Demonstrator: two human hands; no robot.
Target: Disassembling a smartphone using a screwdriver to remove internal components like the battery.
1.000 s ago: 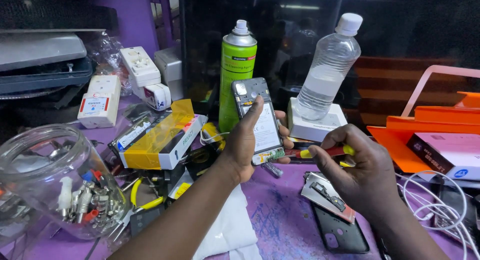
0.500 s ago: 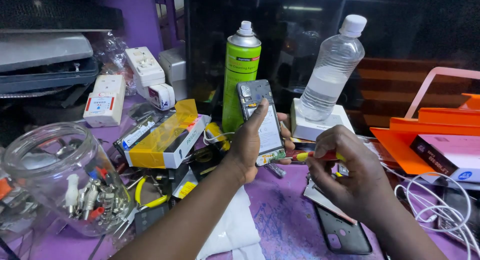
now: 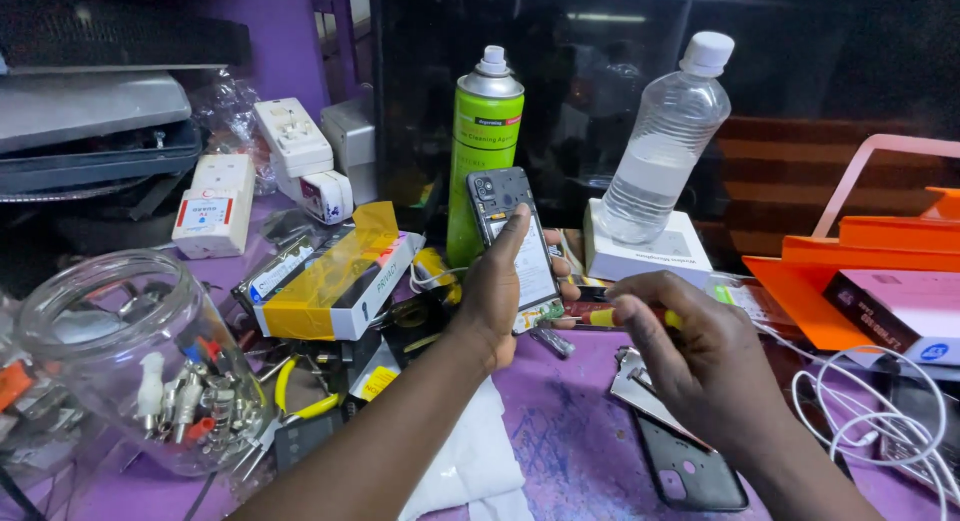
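My left hand (image 3: 500, 291) holds an opened phone (image 3: 512, 236) upright, its inner back side facing me, camera module at the top. My right hand (image 3: 700, 356) pinches a small screwdriver with a yellow and red handle (image 3: 610, 318), its tip pointing at the phone's lower edge. A black phone back cover (image 3: 690, 471) lies on the purple work surface (image 3: 570, 441) under my right wrist, next to a grey metal frame piece (image 3: 640, 391).
A green spray can (image 3: 484, 151) and a clear water bottle (image 3: 665, 146) on a white box (image 3: 650, 253) stand behind the phone. A glass jar of small parts (image 3: 130, 366) sits at left, with a yellow-taped box (image 3: 335, 276), orange tray (image 3: 850, 271), white cable (image 3: 870, 411) and white cloth (image 3: 465, 466) around.
My right hand has picked up the screwdriver and brought it left to the bottom of the phone. My left hand keeps the phone upright in nearly the same place.
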